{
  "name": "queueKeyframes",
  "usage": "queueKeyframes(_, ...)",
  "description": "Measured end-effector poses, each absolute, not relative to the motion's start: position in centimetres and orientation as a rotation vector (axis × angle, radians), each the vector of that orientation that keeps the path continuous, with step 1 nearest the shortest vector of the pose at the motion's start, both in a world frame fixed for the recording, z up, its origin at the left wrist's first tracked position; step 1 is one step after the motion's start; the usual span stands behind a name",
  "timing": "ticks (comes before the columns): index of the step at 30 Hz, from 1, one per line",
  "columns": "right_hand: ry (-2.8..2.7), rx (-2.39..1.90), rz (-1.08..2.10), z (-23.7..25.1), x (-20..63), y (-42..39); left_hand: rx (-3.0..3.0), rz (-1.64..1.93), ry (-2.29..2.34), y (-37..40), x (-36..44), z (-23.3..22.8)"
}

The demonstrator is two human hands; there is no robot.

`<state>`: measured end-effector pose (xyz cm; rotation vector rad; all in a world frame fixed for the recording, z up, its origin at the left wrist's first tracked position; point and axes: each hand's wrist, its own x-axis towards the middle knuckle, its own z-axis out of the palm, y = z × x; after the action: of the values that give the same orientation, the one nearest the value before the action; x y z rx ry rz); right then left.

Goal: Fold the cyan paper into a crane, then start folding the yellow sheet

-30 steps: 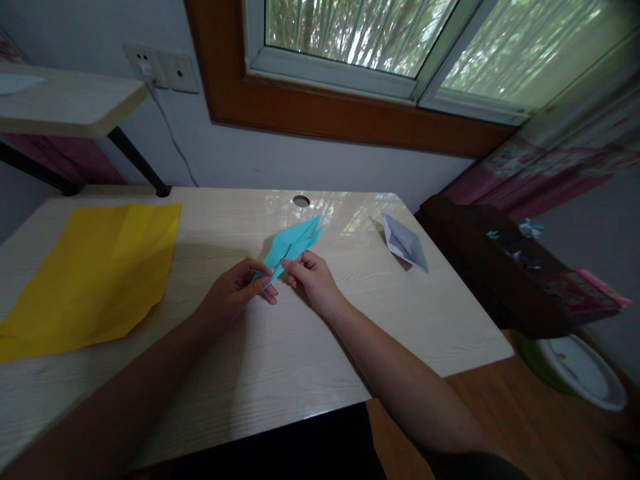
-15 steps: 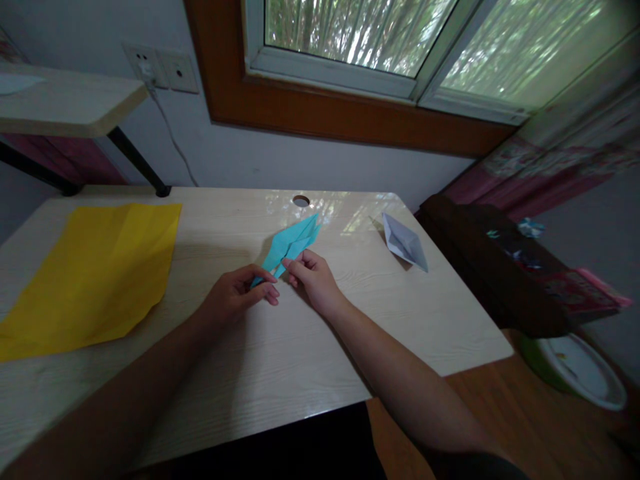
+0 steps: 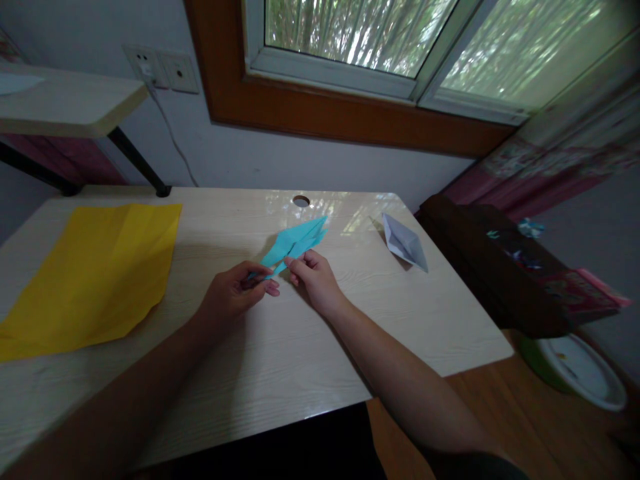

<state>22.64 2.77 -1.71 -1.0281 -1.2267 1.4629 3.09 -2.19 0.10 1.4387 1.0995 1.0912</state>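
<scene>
The left hand point(image 3: 237, 288) is reaching in from the lower left, its fingers holding the near end of the teal paper point(image 3: 296, 240); the right hand point(image 3: 319, 281) is angling in opposite, fingers pinching the right edge. Over the bench point(image 3: 300, 353), the paper's long axis is slanting, forked tips pointing away and rightward.

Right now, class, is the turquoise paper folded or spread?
Folded: the turquoise paper shows layered flaps with narrow points.
</scene>
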Motion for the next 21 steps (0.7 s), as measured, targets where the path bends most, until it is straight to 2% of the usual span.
queueKeyframes(21,-1.187,-1.026,1.453,-0.6,22.3,2.4,1.391,1.172,1.157,-2.0,3.0,0.2)
